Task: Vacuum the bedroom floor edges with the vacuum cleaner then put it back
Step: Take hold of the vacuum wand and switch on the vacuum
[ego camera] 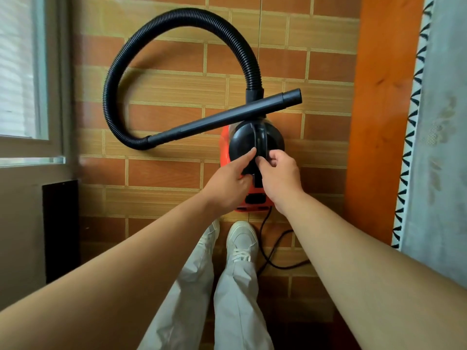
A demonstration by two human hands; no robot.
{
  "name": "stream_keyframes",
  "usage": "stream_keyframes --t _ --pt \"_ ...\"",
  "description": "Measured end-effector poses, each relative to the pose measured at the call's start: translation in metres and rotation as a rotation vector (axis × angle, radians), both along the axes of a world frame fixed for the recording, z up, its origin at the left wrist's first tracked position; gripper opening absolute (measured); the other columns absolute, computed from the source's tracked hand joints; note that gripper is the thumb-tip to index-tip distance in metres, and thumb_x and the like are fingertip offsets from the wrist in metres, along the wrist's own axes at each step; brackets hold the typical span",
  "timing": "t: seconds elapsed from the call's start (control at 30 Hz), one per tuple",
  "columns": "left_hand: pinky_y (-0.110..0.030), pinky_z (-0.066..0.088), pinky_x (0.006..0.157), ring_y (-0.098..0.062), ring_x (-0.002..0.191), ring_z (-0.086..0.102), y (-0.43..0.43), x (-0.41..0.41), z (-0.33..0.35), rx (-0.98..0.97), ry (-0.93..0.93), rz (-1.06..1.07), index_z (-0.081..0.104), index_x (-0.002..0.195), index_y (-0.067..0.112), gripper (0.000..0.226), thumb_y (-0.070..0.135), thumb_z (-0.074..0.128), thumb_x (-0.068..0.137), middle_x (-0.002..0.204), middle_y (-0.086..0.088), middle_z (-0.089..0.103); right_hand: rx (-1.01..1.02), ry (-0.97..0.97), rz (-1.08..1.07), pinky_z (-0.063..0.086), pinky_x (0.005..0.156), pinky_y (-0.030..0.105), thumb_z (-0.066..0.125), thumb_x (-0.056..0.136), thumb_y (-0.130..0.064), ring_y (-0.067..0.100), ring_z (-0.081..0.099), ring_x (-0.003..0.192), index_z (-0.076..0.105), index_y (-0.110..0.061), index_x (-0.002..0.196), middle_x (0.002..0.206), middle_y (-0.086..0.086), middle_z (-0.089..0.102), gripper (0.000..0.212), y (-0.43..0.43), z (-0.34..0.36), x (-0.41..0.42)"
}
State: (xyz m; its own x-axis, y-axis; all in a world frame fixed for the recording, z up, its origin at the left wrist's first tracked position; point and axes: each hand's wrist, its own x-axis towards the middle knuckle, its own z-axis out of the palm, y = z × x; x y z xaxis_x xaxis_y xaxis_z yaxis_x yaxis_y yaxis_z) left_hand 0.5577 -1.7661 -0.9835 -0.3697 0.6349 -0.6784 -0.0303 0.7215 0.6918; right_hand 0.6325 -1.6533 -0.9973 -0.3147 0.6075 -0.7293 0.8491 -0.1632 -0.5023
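On brick-patterned floor tiles [164,173], between a window wall and an orange wooden board: vacuum cleaner [224,152], red-orange body under a black domed top, just ahead of two white shoes [241,238]. Right hand [280,178]: fingers curled round the near end of the black carry handle [260,137]. Left hand [227,183]: forefinger stretched out and touching the handle's left side, other fingers curled; grip or mere touch not determinable. Corrugated black hose [118,72]: leaving the far end of the body, looping wide to the left, ending in a rigid black wand [227,117] that crosses slantwise over the far part of the body, open end pointing right. Black power cord [267,248]: trailing from the near end of the body, curving over the tiles beside the right shoe. Left edge: window [22,72], dark panel [60,231] below it. Right edge: orange wooden board [379,122], grey patterned cloth [442,122] with a zigzag border alongside.
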Motion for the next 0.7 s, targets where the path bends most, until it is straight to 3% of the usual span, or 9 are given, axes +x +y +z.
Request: stream_keyframes --t 0.17,0.23,0.3,0.43,0.57,0.7 --pt "-0.011 0.046 0.076 -0.006 0.098 0.065 0.002 0.003 0.0 0.003 -0.025 -0.039 0.02 0.162 0.033 0.07 0.01 0.043 0.1 0.153 0.003 0.05 -0.022 -0.005 -0.005 0.048 0.09 0.029 0.06 0.102 -0.032 0.012 0.055 0.107 0.054 -0.018 0.142 0.114 -0.008 0.057 0.043 0.003 0.002 0.002" --pt "-0.016 0.048 0.091 -0.008 0.113 0.063 0.003 0.002 0.001 0.013 -0.009 -0.031 0.027 0.161 0.03 0.066 0.01 0.045 0.101 0.151 0.002 0.051 -0.033 -0.008 0.006 0.05 0.09 0.03 0.062 0.101 -0.033 0.015 0.059 0.11 0.055 -0.018 0.141 0.119 -0.006 0.062 0.044 0.006 0.001 0.004" --pt "-0.023 0.04 0.108 -0.012 0.135 0.05 0.003 -0.004 0.001 0.014 0.067 0.042 0.037 0.156 0.025 0.06 0.009 0.049 0.1 0.151 0.002 0.05 -0.044 -0.014 0.015 0.05 0.09 0.03 0.062 0.099 -0.035 0.015 0.06 0.11 0.058 -0.019 0.138 0.116 -0.006 0.063 0.042 0.01 0.001 0.002" --pt "-0.029 0.034 0.114 -0.015 0.142 0.04 0.015 -0.038 -0.011 -0.009 0.341 0.13 0.041 0.151 0.02 0.057 0.007 0.051 0.096 0.153 0.001 0.046 -0.006 0.013 -0.094 0.047 0.08 0.025 0.063 0.097 -0.036 0.01 0.061 0.099 0.064 -0.023 0.123 0.1 -0.015 0.062 0.029 0.025 0.002 -0.008" --pt "-0.04 0.025 0.123 -0.022 0.15 0.027 0.038 -0.079 -0.03 -0.096 0.436 -0.039 0.028 0.158 0.018 0.064 0.009 0.049 0.099 0.163 -0.002 0.032 0.024 0.062 -0.117 0.044 0.073 0.021 0.06 0.098 -0.037 0.001 0.057 0.093 0.061 -0.024 0.126 0.101 -0.014 0.062 0.032 0.04 0.003 -0.021" --pt "-0.047 0.025 0.123 -0.026 0.151 0.027 0.054 -0.102 -0.057 -0.254 0.453 -0.283 0.026 0.158 0.021 0.067 0.012 0.05 0.097 0.161 -0.005 0.037 0.027 0.082 -0.061 0.048 0.085 0.029 0.062 0.097 -0.038 0.009 0.06 0.1 0.057 -0.024 0.134 0.106 -0.011 0.062 0.041 0.05 -0.001 -0.031"
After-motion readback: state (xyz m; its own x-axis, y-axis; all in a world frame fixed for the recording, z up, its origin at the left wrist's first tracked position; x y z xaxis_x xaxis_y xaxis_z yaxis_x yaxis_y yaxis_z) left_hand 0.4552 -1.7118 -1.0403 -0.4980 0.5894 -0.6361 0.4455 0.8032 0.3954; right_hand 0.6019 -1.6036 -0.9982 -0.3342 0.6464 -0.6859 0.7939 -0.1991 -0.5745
